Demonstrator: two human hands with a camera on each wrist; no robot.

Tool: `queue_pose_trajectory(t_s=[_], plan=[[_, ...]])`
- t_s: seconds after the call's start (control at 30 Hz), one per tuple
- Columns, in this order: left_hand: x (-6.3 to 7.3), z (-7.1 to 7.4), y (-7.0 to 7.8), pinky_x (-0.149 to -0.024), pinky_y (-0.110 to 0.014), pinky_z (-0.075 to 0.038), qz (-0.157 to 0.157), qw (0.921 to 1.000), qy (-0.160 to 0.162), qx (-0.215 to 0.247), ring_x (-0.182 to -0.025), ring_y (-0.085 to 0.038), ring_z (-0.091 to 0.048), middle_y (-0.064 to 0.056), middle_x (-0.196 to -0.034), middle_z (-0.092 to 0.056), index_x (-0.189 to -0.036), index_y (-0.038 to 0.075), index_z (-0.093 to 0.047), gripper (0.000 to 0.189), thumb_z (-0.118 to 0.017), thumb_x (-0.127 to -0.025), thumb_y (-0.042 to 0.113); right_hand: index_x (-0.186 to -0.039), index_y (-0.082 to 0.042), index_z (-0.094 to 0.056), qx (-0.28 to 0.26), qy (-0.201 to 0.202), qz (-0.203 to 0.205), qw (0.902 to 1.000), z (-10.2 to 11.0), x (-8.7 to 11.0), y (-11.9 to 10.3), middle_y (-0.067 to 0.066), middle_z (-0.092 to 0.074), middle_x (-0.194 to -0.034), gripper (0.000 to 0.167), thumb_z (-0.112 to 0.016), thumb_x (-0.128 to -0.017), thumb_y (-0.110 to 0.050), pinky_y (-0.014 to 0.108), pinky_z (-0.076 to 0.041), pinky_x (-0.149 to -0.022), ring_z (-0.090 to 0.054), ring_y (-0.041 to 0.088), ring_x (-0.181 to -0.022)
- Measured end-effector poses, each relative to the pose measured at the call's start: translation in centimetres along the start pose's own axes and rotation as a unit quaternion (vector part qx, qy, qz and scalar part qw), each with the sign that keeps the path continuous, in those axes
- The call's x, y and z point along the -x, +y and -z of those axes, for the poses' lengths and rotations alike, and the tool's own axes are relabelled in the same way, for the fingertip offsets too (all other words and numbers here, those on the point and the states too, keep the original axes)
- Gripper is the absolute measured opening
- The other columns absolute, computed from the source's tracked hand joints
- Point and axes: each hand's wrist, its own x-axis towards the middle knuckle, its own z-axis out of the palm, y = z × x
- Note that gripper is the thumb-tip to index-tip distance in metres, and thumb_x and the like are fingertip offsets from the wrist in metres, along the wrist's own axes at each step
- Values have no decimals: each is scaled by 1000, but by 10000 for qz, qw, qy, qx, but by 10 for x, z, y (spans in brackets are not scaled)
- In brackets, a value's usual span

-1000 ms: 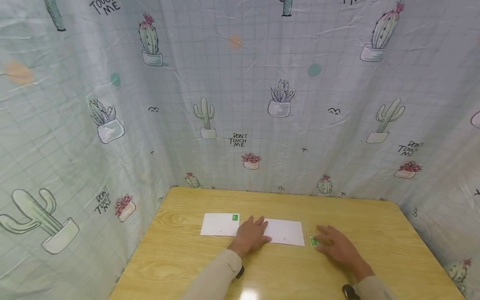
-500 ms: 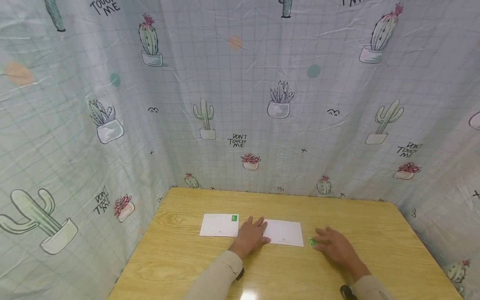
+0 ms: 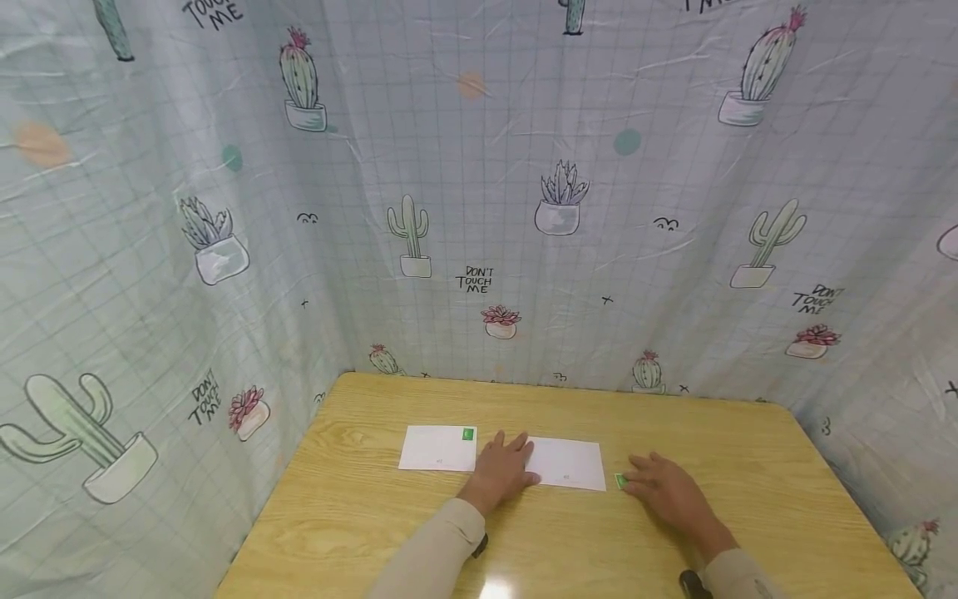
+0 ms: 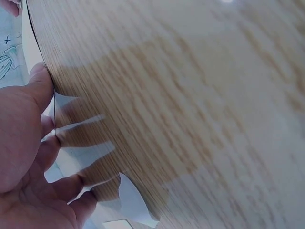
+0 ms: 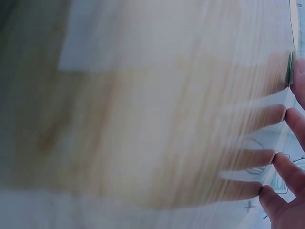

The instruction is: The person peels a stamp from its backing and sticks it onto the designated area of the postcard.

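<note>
Two white envelopes lie side by side on the wooden table. A green stamp (image 3: 467, 434) marks the top right corner of the left envelope (image 3: 434, 449); the right envelope (image 3: 567, 459) has only a small print near its bottom edge. With fingers spread, my left hand (image 3: 500, 470) rests at the right envelope's left end, its thumb (image 4: 42, 81) on the paper. Right of that envelope, my right hand (image 3: 669, 495) has its fingertips down on the table. Its thumb (image 5: 299, 78) touches a loose green stamp (image 3: 620, 482), which it partly covers.
The yellowish wooden table (image 3: 359, 516) has a bright light reflection near its front. A cactus-patterned curtain (image 3: 486, 166) surrounds the back and sides of the table. Light sleeves cover both forearms, and dark bands show at the wrists.
My right hand has shifted slightly left, and its thumb has come over the loose stamp, covering more of it. The left hand and both envelopes stay in place.
</note>
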Motion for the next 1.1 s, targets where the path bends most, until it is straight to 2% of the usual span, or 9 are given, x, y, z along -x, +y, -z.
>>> queue_pose_trajectory(t_s=[0.23, 0.43, 0.9, 1.1], plan=[[3, 3, 2, -123, -46, -41, 27, 10000, -63, 24, -154, -38, -40, 4, -168, -40, -158, 22, -47, 65, -55, -103, 55, -105, -17, -84, -52, -19, -134, 9999, -1, -2, 2, 16, -70, -137, 21, -72, -98, -32, 74, -39, -111, -53, 56, -136], [4, 7, 3, -123, -45, -42, 39, 10000, -67, -8, -154, -37, -40, 5, -168, -41, -158, 23, -47, 65, -56, -102, 55, -101, -20, -85, -76, 91, -37, 9999, 0, -3, 4, 16, -73, -132, 17, -73, -97, -31, 73, -41, -110, -55, 58, -133], [4, 6, 3, -123, -46, -41, 48, 10000, -47, 2, -153, -38, -41, 5, -167, -42, -157, 23, -48, 65, -56, -102, 55, -99, -12, -82, -260, 580, 220, 9977, 0, -5, -3, 11, -80, -115, 12, -76, -93, -20, 68, -47, -106, -67, 49, -120], [1, 4, 2, -123, -46, -41, 81, 9999, -45, 43, -154, -37, -40, 5, -168, -42, -158, 23, -48, 65, -57, -102, 55, -101, -11, -82, -407, 533, 95, 9977, 1, -9, -4, 13, -80, -114, 13, -76, -93, -20, 68, -47, -106, -67, 48, -119]])
